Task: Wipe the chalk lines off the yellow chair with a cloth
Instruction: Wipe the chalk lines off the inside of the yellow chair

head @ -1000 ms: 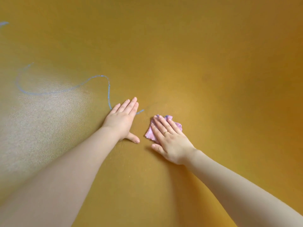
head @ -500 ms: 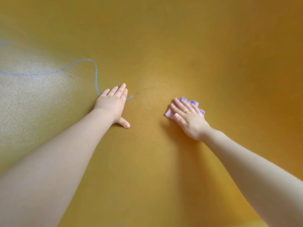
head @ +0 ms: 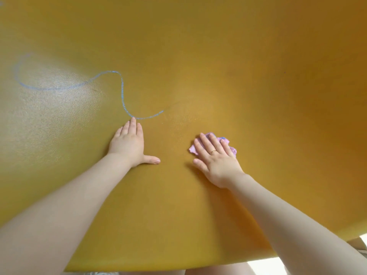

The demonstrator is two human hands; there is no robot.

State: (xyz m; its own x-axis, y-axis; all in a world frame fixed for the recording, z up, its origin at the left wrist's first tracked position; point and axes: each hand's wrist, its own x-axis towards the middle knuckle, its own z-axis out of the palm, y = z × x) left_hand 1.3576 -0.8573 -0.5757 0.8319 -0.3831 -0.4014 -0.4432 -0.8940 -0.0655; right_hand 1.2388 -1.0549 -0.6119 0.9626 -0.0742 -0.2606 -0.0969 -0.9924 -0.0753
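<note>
The yellow chair (head: 218,56) fills almost the whole view. A wavy blue chalk line (head: 121,90) runs across its left half and ends near the middle, just past my left fingertips. My left hand (head: 130,144) lies flat on the seat, fingers straight, thumb spread to the right. To its right, my right hand (head: 215,158) presses flat on a small crumpled pink cloth (head: 228,142), which shows blue chalk marks at its far edge. Most of the cloth is hidden under my fingers.
The chair's front edge (head: 178,269) runs along the bottom of the view, with my legs and a pale floor (head: 264,264) showing below it. A bright glare covers the chair's left side.
My right hand slid the cloth to the right and then back toward the left hand. My left hand now lies short of the chalk line's end, which shows uncovered.
</note>
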